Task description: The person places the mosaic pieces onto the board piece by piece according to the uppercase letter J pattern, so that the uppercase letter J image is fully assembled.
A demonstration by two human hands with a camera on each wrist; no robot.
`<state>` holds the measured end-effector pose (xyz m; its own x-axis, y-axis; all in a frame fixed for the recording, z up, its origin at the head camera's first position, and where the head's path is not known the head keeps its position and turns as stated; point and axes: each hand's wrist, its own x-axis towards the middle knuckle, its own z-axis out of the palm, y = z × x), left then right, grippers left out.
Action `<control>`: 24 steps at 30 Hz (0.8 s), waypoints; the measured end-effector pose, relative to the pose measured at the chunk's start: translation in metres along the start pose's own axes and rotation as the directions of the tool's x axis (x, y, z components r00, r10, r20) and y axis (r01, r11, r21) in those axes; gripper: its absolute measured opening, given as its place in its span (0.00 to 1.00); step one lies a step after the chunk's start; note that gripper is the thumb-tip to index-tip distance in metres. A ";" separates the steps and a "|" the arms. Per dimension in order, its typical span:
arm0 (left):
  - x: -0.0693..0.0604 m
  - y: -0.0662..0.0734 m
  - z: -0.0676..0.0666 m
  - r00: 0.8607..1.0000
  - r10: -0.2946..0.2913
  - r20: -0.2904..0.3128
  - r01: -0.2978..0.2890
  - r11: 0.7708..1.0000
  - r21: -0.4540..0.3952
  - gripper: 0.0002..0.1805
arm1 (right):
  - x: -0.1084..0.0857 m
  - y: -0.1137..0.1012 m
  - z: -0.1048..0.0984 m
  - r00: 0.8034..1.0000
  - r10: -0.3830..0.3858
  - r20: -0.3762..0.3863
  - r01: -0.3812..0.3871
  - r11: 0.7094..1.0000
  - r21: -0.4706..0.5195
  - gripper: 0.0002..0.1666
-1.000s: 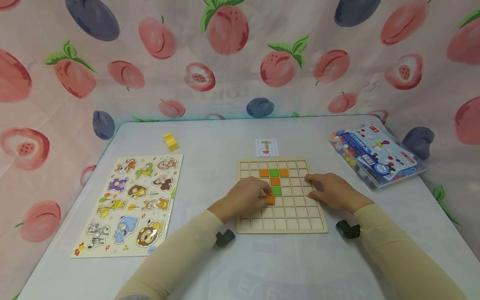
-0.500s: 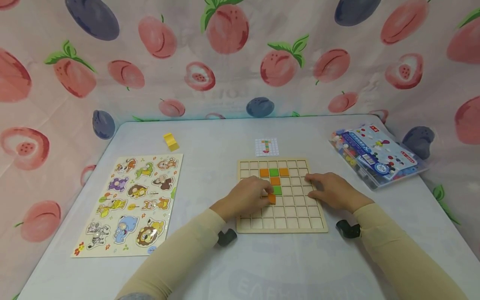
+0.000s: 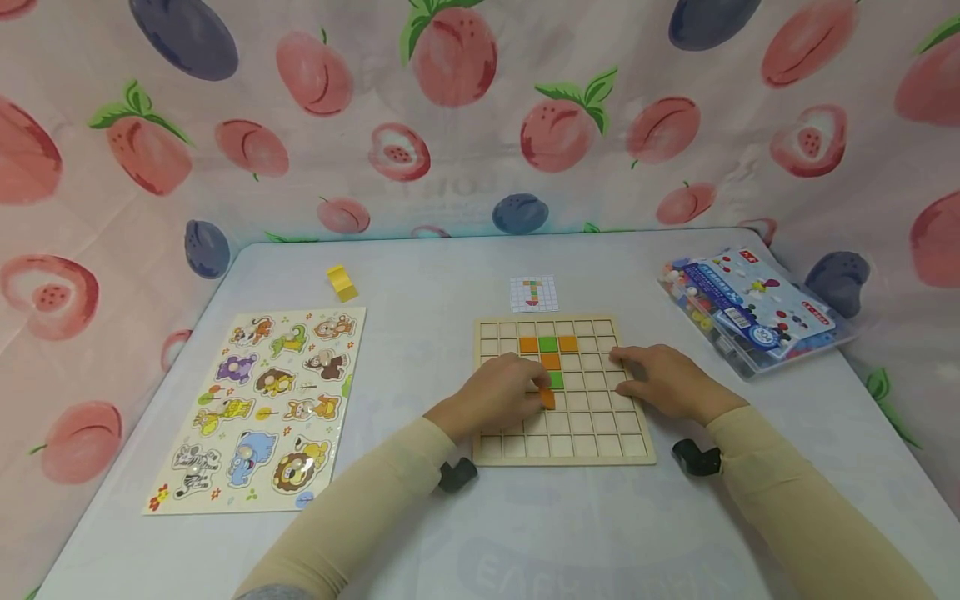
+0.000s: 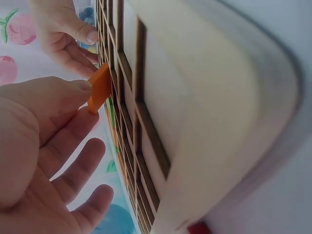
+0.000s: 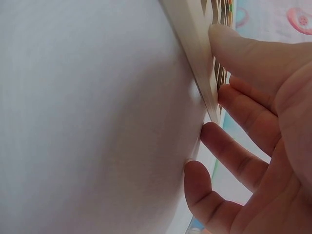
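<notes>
My left hand (image 3: pixel 498 392) pinches a small orange square tile (image 4: pixel 100 87) between thumb and forefinger. In the left wrist view the tile stands tilted, one edge at the grid of a wooden board (image 3: pixel 600 425). Set in the board's cells are a row of orange, green (image 3: pixel 548 344) and orange tiles, with an orange tile (image 3: pixel 551 362) and a partly covered green tile (image 3: pixel 557 381) below its middle. My right hand (image 3: pixel 667 383) rests at the board's right edge, thumb on the rim and fingers loosely bent beside it in the right wrist view.
Behind the board lies a gridded pattern card (image 3: pixel 534 294) with a coloured T-like shape. An animal puzzle board (image 3: pixel 255 408) is at the left, with yellow pieces (image 3: pixel 342 284) behind it. At the back right sits a clear plastic box (image 3: pixel 753 312) of colourful pieces.
My left hand has shifted slightly to the right with the orange tile, which has gone from flatter to more tilted. My right hand has stayed at the board's edge.
</notes>
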<state>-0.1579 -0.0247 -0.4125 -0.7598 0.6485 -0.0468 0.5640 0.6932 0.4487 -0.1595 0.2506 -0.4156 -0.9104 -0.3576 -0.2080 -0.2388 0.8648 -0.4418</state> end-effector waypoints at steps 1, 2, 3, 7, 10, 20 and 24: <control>0.000 0.000 0.001 1.000 -0.002 -0.001 0.002 1.000 0.001 0.10 | 0.000 0.000 0.000 1.000 0.003 0.001 -0.003 1.000 0.001 0.35; 0.000 0.000 0.001 1.000 -0.002 -0.001 0.002 1.000 0.004 0.10 | 0.000 0.000 0.000 1.000 0.003 0.000 -0.003 1.000 0.000 0.35; 0.001 0.000 0.001 1.000 -0.004 -0.002 0.004 1.000 0.003 0.10 | 0.000 0.000 0.000 1.000 0.004 0.000 -0.004 1.000 -0.001 0.35; 0.001 0.002 0.002 1.000 -0.007 -0.007 0.007 1.000 -0.005 0.10 | 0.000 0.000 0.000 1.000 0.010 0.000 -0.010 1.000 -0.001 0.35; 0.002 0.003 0.002 1.000 -0.009 -0.009 0.009 1.000 -0.012 0.10 | 0.001 0.000 0.000 1.000 0.008 0.001 -0.008 1.000 -0.003 0.35; 0.005 0.005 0.005 0.999 -0.031 0.008 0.031 1.000 -0.006 0.10 | 0.001 -0.001 -0.001 1.000 0.011 0.009 -0.011 1.000 -0.002 0.35; 0.006 0.006 0.005 0.999 -0.035 0.013 0.035 0.999 0.007 0.11 | 0.001 -0.001 -0.001 1.000 0.017 0.011 -0.017 1.000 0.000 0.35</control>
<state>-0.1571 -0.0150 -0.4148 -0.7748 0.6278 -0.0745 0.5391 0.7177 0.4407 -0.1606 0.2499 -0.4150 -0.9104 -0.3471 -0.2252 -0.2235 0.8705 -0.4385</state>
